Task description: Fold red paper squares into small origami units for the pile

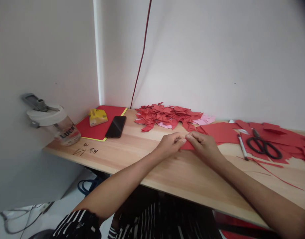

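Note:
Both my hands meet over the middle of the wooden table, on a piece of red paper [188,146] that is mostly hidden under them. My left hand [171,145] pinches the paper's left side between thumb and fingers. From the right, my right hand [204,146] grips the same paper, its thumb close to the left hand's fingertips. Just behind them lies a heap of folded red paper pieces [164,116], with some pink paper [204,119] at its right end. Flat red sheets [222,132] lie right beside my right hand.
On the right, black-handled scissors [264,147] and a white marker [242,147] rest among red paper scraps and thin strips. To the left are a phone [116,126], a yellow packet [97,117] on a red sheet [92,131], and a clear bottle [68,131]. A wall stands behind.

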`<control>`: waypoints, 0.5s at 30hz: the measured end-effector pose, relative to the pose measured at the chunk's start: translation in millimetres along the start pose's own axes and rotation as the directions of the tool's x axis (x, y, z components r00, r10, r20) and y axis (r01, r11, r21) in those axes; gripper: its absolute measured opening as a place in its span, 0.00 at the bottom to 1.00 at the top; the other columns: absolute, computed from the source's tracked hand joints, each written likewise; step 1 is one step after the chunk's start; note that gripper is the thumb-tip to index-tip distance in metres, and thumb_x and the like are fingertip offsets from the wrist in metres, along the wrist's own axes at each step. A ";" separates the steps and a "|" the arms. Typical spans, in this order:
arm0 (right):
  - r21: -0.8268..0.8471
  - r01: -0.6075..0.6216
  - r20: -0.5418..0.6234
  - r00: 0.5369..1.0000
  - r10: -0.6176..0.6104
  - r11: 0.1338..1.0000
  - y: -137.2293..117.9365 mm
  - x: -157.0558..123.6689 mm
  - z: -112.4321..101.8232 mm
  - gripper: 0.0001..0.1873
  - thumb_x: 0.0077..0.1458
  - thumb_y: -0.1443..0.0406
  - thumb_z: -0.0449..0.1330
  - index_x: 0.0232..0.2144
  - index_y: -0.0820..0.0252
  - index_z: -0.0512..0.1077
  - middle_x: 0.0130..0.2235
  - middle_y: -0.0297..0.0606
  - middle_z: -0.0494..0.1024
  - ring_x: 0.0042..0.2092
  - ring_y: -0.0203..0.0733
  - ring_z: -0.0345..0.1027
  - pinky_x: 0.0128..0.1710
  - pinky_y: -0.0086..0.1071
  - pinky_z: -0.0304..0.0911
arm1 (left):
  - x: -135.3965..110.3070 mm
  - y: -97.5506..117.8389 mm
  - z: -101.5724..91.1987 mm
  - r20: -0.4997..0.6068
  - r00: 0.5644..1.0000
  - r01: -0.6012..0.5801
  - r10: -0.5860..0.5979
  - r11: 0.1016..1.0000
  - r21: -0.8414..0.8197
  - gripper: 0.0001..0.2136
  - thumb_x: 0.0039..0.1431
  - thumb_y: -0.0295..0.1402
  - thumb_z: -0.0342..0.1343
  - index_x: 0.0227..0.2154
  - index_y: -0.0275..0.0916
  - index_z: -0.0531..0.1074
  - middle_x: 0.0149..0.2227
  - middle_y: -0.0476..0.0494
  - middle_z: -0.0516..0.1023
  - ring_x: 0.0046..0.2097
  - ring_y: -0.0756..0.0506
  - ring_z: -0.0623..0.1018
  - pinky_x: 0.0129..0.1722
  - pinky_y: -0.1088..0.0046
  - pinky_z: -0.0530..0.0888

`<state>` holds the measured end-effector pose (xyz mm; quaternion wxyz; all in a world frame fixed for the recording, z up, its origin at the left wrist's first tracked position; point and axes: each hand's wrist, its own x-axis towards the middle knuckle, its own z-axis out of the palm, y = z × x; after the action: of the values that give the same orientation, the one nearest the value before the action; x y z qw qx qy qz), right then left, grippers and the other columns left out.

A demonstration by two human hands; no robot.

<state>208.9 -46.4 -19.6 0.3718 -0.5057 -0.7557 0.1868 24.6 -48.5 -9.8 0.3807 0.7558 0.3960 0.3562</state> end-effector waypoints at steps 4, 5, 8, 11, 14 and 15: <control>0.020 -0.003 0.031 1.000 0.002 1.000 -3.9 -1.3 5.0 0.23 0.61 0.52 0.51 0.20 0.57 0.58 0.21 0.30 0.58 0.25 0.36 0.53 0.27 0.31 0.50 | 1.4 0.8 1.8 -0.021 0.998 -0.051 0.051 0.999 0.004 0.12 0.60 0.35 0.48 0.22 0.39 0.59 0.21 0.54 0.57 0.26 0.51 0.60 0.29 0.75 0.57; 0.028 -0.006 0.036 0.999 0.005 1.000 -4.3 -1.1 5.5 0.24 0.62 0.51 0.51 0.19 0.57 0.57 0.21 0.30 0.56 0.25 0.36 0.52 0.27 0.31 0.49 | 1.7 0.0 1.9 -0.026 0.998 -0.056 0.056 0.998 0.004 0.12 0.60 0.34 0.48 0.22 0.39 0.59 0.21 0.54 0.58 0.26 0.51 0.60 0.29 0.75 0.57; 0.054 -0.013 0.057 0.998 0.010 0.998 -4.4 0.4 5.4 0.25 0.61 0.50 0.50 0.19 0.57 0.54 0.21 0.30 0.54 0.25 0.35 0.50 0.26 0.31 0.48 | 2.7 -3.0 0.9 -0.093 0.994 -0.048 0.050 0.999 0.016 0.12 0.60 0.33 0.48 0.22 0.39 0.58 0.22 0.54 0.58 0.27 0.51 0.60 0.30 0.74 0.57; 0.081 -0.032 0.075 0.997 0.026 0.996 -4.1 0.6 4.5 0.25 0.61 0.49 0.51 0.20 0.57 0.52 0.21 0.29 0.54 0.24 0.34 0.49 0.25 0.30 0.48 | 3.5 -5.0 -1.0 -0.173 0.984 -0.030 0.034 0.999 0.026 0.11 0.61 0.32 0.47 0.22 0.38 0.58 0.23 0.53 0.59 0.28 0.51 0.61 0.31 0.74 0.57; 0.119 -0.069 0.092 0.994 0.059 0.990 -3.6 -0.6 4.1 0.26 0.61 0.49 0.52 0.19 0.56 0.52 0.20 0.29 0.55 0.23 0.34 0.49 0.23 0.30 0.47 | 4.6 -5.8 -2.2 -0.202 0.979 -0.023 0.027 0.999 0.023 0.11 0.61 0.32 0.48 0.23 0.38 0.60 0.23 0.53 0.60 0.29 0.51 0.62 0.31 0.74 0.57; 0.136 -0.083 0.095 0.993 0.071 0.987 -3.3 -0.9 3.8 0.26 0.60 0.48 0.52 0.19 0.57 0.52 0.19 0.28 0.55 0.23 0.33 0.49 0.23 0.30 0.47 | 5.1 -6.3 -2.6 -0.207 0.978 -0.021 0.025 1.000 0.020 0.11 0.61 0.32 0.48 0.22 0.38 0.60 0.23 0.53 0.60 0.29 0.51 0.62 0.31 0.74 0.57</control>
<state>204.2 -48.3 -20.3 0.3642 -0.4983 -0.7368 0.2760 22.6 -40.8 -12.8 0.3267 0.7224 0.4280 0.4339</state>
